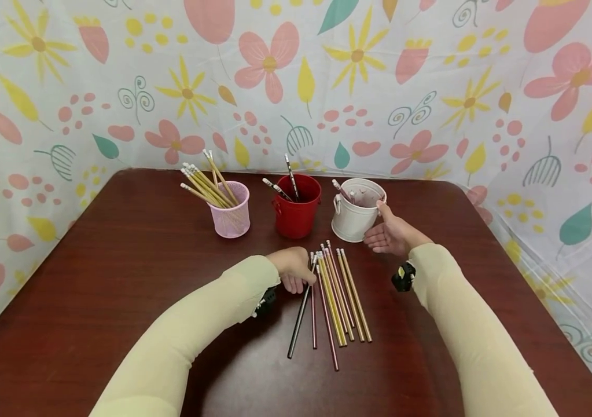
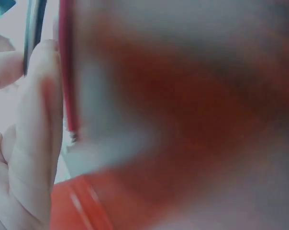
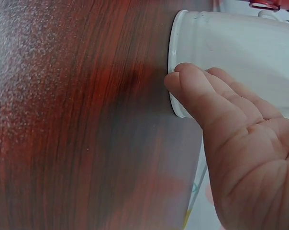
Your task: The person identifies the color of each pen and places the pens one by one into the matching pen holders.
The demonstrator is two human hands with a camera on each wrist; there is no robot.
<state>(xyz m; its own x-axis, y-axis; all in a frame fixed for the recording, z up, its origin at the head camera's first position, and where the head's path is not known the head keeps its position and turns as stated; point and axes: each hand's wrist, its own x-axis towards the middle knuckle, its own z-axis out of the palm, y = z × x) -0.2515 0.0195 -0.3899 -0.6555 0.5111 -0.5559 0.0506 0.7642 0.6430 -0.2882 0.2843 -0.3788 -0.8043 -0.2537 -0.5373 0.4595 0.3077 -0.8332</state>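
My left hand (image 1: 293, 267) is over the eraser ends of the loose pencils, pinching a black pencil (image 1: 298, 324) near its top. In the left wrist view that black pencil (image 2: 33, 28) passes between thumb and finger, and a dark red pencil (image 2: 68, 72) stands just beside the finger. My right hand (image 1: 393, 234) rests against the right side of a white bucket (image 1: 352, 223), thumb up at the rim and fingers fairly straight. The right wrist view shows its fingers along the wall of the white bucket (image 3: 230, 52). Dark red pencils with white erasers lean inside.
Gold pencils (image 1: 354, 301) and dark red pencils (image 1: 327, 324) lie side by side on the brown table (image 1: 118, 278). A red bucket (image 1: 296, 220) holds black patterned pencils. Left of it, a pink mesh cup (image 1: 231, 221) holds several gold pencils. A flowered cloth (image 1: 275, 127) hangs behind.
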